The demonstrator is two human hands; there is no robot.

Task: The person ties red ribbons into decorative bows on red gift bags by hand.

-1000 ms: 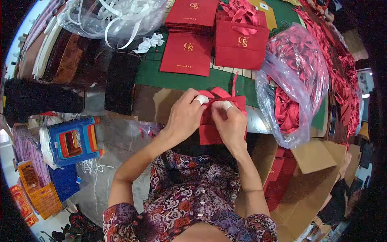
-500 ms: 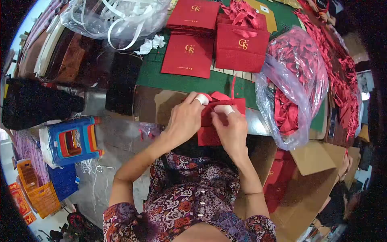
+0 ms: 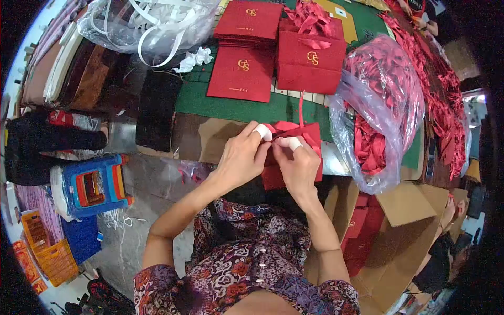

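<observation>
A small red paper bag [image 3: 275,178] is at the table's front edge, right before my body. My left hand [image 3: 242,158] pinches at its upper edge from the left, with a white wrap around a finger. My right hand [image 3: 298,170] is closed at the same edge from the right, its thumb and fingertips close to the left ones and a white wrap on one finger too. A red ribbon [image 3: 301,111] sticks up beyond the bag, and more ribbon loops by the fingers. What exactly lies between the fingertips is hidden.
Flat red bags [image 3: 240,73] are stacked on the green mat [image 3: 202,102], beside a standing red bag [image 3: 310,73] topped with ribbons. A plastic sack of red ribbons [image 3: 386,105] stands right. Below it, a cardboard box [image 3: 404,252] holds red bags. Stacked stools [image 3: 94,186] stand left.
My fingertips have drawn closer together at the bag's upper edge. The lower part of the bag has shifted slightly right. At far left, a dark-clothed person has moved.
</observation>
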